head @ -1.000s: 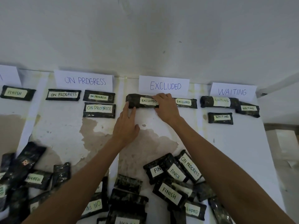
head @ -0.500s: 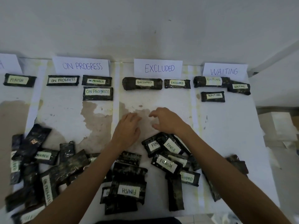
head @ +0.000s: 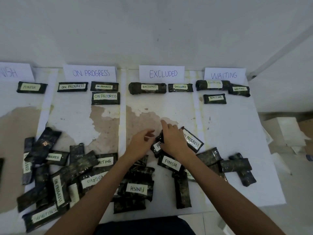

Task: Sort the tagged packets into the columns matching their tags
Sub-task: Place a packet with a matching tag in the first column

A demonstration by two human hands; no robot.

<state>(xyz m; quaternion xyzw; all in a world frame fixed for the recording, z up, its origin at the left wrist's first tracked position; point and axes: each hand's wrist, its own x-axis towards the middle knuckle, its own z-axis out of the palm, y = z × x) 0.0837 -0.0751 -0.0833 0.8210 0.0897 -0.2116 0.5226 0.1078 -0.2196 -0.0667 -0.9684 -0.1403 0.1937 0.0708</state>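
Note:
Four paper headers stand at the table's back: a cut-off FINISH header [head: 11, 72], ON PROGRESS [head: 90, 73], EXCLUDED [head: 162, 73] and WAITING [head: 224, 75]. Sorted dark packets lie under them: one FINISH packet [head: 31, 87], three ON PROGRESS packets [head: 105, 98], two EXCLUDED packets [head: 147, 88], three WAITING packets [head: 214, 98]. My right hand [head: 172, 141] grips a dark packet tagged FIN… [head: 157, 146] at the top of the loose pile. My left hand [head: 140, 145] is just left of that packet with its fingers loosely curled, holding nothing that I can see.
Several unsorted packets lie heaped along the near edge, among them ON PROGRESS [head: 193, 141], FINISH [head: 170, 164] and WAITING [head: 105, 161]. The white table sheet [head: 228, 126] has a brown worn patch mid-table. White boxes [head: 286, 131] sit on the floor to the right.
Both hands have drawn back from the EXCLUDED row to the near pile, and my right hand has closed on a FINISH-tagged packet. The camera has tilted down.

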